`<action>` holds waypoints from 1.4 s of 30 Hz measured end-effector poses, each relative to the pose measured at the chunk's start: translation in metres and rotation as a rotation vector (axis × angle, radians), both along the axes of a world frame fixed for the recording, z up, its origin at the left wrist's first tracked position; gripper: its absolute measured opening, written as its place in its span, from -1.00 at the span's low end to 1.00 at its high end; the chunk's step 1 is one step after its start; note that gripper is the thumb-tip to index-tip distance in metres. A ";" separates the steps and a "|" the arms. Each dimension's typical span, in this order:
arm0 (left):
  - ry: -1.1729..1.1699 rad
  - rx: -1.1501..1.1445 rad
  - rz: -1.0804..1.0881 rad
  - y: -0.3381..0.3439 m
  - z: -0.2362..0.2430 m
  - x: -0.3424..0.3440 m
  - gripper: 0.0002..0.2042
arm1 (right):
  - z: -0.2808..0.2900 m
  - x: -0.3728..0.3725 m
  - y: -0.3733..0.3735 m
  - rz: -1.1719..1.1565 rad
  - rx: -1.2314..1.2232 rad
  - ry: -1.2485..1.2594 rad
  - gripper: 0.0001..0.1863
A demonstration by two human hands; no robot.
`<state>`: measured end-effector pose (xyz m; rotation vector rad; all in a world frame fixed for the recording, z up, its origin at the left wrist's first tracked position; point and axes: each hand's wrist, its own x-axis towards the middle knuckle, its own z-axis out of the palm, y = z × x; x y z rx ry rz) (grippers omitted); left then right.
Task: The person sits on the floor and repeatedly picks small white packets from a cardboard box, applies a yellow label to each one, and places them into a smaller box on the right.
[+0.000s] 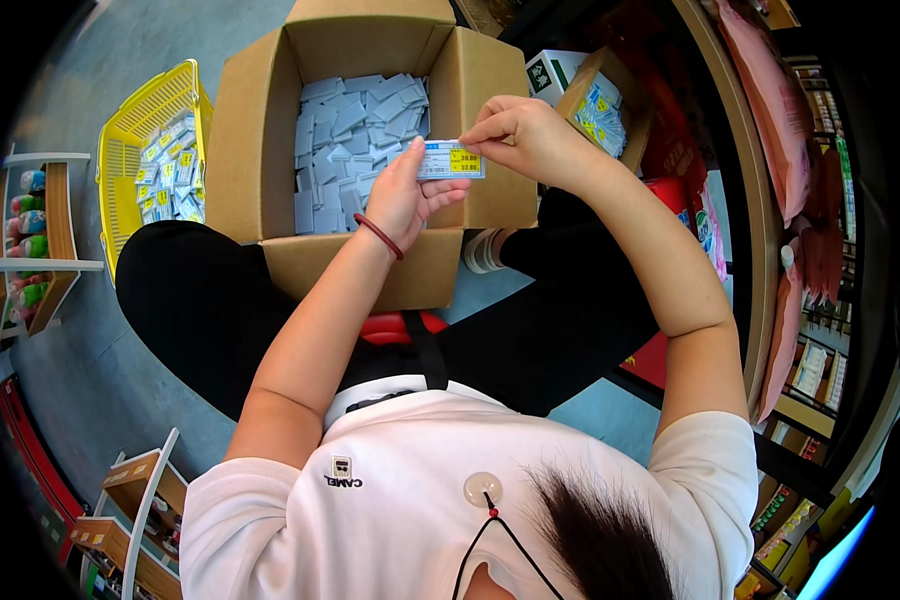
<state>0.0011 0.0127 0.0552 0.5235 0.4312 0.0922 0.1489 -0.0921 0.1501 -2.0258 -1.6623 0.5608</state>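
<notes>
My left hand (400, 195) holds a price tag (450, 162), thin and rectangular, with a white and yellow face. Its thumb lies along the tag's left end, and the other fingers are curled beneath. At the tag's upper edge, the thumb and fingertips of my right hand (525, 140) are pinched together; whether they grip the tag itself or something thin on it is too small to tell. Both hands are over a large open cardboard box (242, 135) between my legs. Many pale grey-white tags (350, 130) lie jumbled inside it.
Left of the box, a yellow plastic basket (120, 125) contains yellow-and-white tags (173, 170). More such tags (602, 115) fill a smaller open carton at the right, beside a white box (542, 75). Store shelves (55, 240) rise on the left, with laden shelving (820, 380) along the right.
</notes>
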 end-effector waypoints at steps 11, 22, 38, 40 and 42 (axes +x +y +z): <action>0.010 0.011 0.011 0.000 0.000 -0.001 -0.59 | 0.000 0.000 0.000 0.080 0.035 -0.078 -0.83; -0.059 -0.033 0.028 0.006 -0.001 -0.002 -0.58 | 0.001 -0.001 0.003 0.030 -0.005 -0.031 -0.80; 0.180 0.040 0.316 0.032 -0.043 -0.009 -0.80 | 0.002 0.013 0.032 -0.032 -0.341 0.021 -0.56; 0.203 0.053 0.490 0.051 -0.044 -0.011 -0.80 | 0.003 0.014 0.036 -0.026 -0.367 0.023 -0.56; 0.139 0.061 0.720 0.079 -0.048 -0.015 -0.77 | 0.003 0.013 0.041 -0.012 -0.388 0.037 -0.56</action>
